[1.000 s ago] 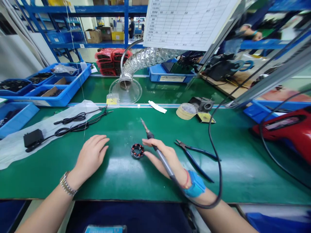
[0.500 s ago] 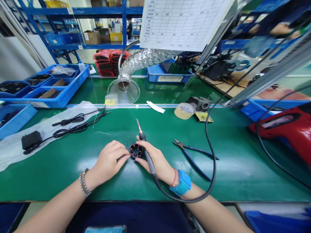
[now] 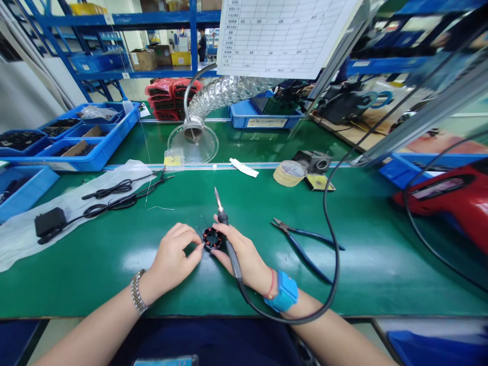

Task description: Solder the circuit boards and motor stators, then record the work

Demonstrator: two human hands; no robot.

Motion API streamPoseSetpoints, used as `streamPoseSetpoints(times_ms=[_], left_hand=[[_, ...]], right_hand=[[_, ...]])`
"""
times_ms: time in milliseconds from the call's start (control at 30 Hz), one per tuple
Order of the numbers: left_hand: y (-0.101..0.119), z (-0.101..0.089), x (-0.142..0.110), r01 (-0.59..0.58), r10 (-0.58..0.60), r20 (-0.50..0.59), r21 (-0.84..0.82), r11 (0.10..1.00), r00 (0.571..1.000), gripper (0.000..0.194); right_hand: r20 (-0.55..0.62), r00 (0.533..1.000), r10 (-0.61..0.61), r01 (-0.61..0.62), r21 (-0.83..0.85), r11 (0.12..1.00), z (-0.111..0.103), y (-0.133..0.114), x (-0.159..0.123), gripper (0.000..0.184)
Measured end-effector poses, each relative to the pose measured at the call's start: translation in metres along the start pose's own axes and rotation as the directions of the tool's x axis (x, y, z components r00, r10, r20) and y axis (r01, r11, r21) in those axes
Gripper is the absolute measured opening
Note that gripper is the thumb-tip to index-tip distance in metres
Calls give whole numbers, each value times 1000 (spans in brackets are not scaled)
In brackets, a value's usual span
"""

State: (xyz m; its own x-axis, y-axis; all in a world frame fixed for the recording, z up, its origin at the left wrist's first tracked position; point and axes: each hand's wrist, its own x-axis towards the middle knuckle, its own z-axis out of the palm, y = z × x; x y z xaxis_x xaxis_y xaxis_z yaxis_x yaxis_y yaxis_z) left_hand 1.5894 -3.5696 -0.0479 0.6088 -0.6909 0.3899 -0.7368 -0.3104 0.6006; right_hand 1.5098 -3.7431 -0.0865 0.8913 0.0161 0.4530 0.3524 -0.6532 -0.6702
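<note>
A small round motor stator [image 3: 212, 238] with copper windings and thin wire ends sticking up sits between my hands, just above or on the green mat. My right hand [image 3: 244, 250] grips its right side with thumb and fingers. That same hand also carries a soldering iron [image 3: 234, 258], its metal tip pointing forward, away from me. At the stator's left rim, thumb and forefinger of my left hand [image 3: 178, 256] are pinched together; whatever lies between them is too small to make out. Blue-handled cutting pliers [image 3: 303, 246] lie to the right of my right hand.
The iron's black cable [image 3: 337, 254] loops over the right side. Ahead stand a fume extractor hood [image 3: 193, 145], a round yellowish tin [image 3: 290, 173] and a dark iron stand [image 3: 314, 161]. A black adapter with cables [image 3: 50, 223] lies left; a red tool [image 3: 453, 195] sits right.
My left hand's fingers have curled a little more, into a rounder pinch at the stator's rim. The right hand, iron and stator have shifted only slightly.
</note>
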Motion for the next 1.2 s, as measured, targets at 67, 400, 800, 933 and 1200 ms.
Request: streamPoseSetpoints(times_ms=[67, 400, 800, 933, 1200], left_hand=[[4, 2, -2, 33, -34, -20, -8, 999, 999, 13], [-20, -17, 6, 107, -109, 26, 73, 992, 994, 8], [-5, -3, 15, -48, 40, 50, 180, 983, 998, 12], [-15, -12, 7, -76, 55, 94, 238, 968, 994, 14], [-89, -41, 23, 55, -111, 58, 593, 803, 992, 26]], right_hand=[[-2, 1000, -2, 2, -1, 1000, 1, 0, -1, 48], [7, 1000, 2, -2, 12, 1000, -1, 3, 0, 47], [23, 999, -24, 23, 30, 999, -5, 3, -1, 50], [31, 999, -37, 36, 31, 999, -8, 4, -1, 55], [-203, 968, -148, 149, -7, 989, -20, -7, 4, 26]])
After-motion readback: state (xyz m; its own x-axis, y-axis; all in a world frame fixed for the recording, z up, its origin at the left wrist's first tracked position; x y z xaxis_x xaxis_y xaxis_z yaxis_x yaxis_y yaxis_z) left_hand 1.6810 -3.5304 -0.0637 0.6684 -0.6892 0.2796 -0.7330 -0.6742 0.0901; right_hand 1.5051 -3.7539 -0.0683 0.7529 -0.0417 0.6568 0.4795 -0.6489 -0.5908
